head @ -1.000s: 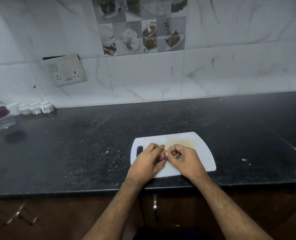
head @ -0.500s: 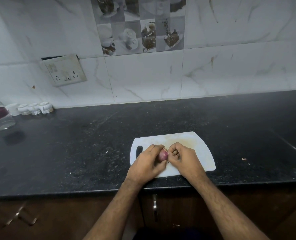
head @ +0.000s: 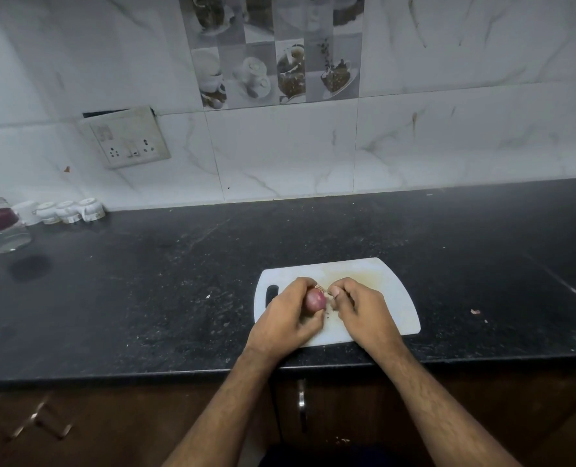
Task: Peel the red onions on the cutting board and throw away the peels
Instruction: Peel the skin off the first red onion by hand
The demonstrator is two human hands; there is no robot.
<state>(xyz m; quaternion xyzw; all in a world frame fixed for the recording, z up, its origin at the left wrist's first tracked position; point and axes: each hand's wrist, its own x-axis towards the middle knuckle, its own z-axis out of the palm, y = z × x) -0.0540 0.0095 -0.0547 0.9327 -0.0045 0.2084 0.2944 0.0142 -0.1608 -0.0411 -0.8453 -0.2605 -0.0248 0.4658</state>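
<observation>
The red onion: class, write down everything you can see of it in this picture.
The red onion is small, round and purple-pink, with a smooth, faintly shiny surface. The left hand grips it just above the white cutting board, hiding its left side. At its top a thin brownish strip of peel is pinched by the right hand.
</observation>
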